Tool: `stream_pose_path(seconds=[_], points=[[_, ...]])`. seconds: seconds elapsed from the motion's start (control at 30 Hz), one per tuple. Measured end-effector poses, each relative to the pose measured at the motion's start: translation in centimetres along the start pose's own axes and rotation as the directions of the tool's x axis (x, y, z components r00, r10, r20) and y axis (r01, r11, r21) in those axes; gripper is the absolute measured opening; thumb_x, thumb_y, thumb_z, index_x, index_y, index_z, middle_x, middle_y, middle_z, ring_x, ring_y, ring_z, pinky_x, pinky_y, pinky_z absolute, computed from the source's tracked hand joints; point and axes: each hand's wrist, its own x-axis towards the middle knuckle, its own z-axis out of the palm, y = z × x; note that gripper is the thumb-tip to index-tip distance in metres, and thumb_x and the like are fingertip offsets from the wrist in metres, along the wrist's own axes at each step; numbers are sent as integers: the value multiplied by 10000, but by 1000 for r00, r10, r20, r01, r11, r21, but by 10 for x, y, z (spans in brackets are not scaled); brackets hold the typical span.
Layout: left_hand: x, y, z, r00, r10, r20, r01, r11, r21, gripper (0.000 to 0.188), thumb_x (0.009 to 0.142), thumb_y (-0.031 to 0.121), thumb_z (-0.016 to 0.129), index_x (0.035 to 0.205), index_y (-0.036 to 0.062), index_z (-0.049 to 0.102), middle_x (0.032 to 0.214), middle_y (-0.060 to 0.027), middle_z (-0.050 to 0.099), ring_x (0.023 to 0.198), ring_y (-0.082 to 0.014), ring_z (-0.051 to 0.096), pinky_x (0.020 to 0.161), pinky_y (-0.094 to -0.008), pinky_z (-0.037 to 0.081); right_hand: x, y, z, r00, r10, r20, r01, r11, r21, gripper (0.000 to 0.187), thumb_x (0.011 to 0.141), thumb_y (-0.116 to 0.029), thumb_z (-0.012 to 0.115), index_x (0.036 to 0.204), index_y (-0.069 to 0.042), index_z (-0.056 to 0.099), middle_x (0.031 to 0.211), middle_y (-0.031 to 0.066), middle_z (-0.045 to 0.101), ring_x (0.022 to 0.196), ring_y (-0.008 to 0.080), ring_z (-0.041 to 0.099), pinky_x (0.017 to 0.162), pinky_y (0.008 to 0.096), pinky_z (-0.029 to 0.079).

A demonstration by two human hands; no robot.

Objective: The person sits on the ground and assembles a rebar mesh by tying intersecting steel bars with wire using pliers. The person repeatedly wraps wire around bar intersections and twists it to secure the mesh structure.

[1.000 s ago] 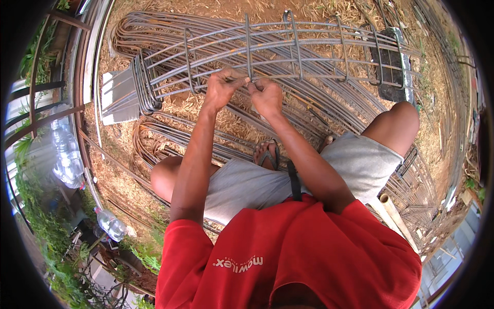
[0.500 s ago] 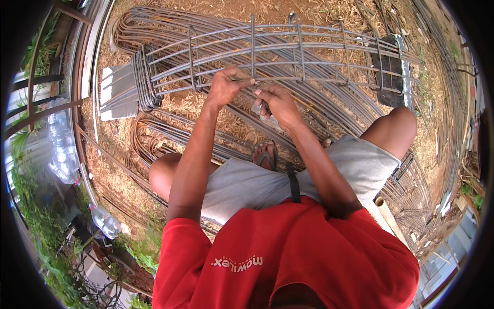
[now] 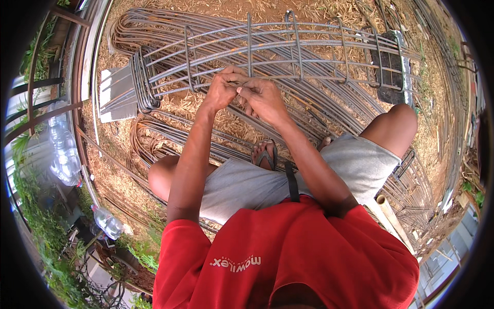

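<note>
While both hands meet at the rebar cage, left hand and right hand fingers pinch a thin tie wire.

gaps between rebar cage bars, stirrup blocking, knees flanking

Ground was covered with dry straw and reddish soil. A black flip-flop sat on a foot beside the grey shorts. Two clear plastic bottles lay at left, one larger, one lower down. A pale flat sheet lay on the straw at upper left. Green plants grew along the left edge.
</note>
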Motion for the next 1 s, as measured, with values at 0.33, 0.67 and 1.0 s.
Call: stream_pose_path(seconds=[0.33, 0.67, 1.0], points=[[0, 16, -13, 997, -52, 58, 52, 999, -5, 257, 964, 200, 860, 1195, 87, 856, 1244, -72, 733, 1181, -212, 674, 1043, -388, 554, 22, 32, -15, 943, -229, -243, 79, 859, -505, 234, 927, -267, 768, 1055, -73, 797, 892, 150, 814, 768, 331, 782, 729, 454, 588], [3, 20, -18, 992, -115, 47, 116, 993, -12, 290, 966, 259, 847, 1202, 91, 855, 1227, -123, 802, 1180, -274, 724, 1067, -418, 548, 28, 29, -21, 930, -327, -168, 128, 716, -686, 173, 925, -272, 766, 991, -112, 769, 822, 179, 776, 785, 428, 758, 718, 534, 576], [9, 28, -13, 960, -279, 36, 280, 959, -35, 316, 982, 242, 836, 1210, 24, 836, 1214, -133, 807, 1139, -226, 716, 1021, -391, 543, 28, 22, -4, 924, -376, -69, 166, 557, -813, 281, 946, -270, 751, 1014, 2, 777, 837, 266, 770, 789, 448, 777, 736, 541, 612]])
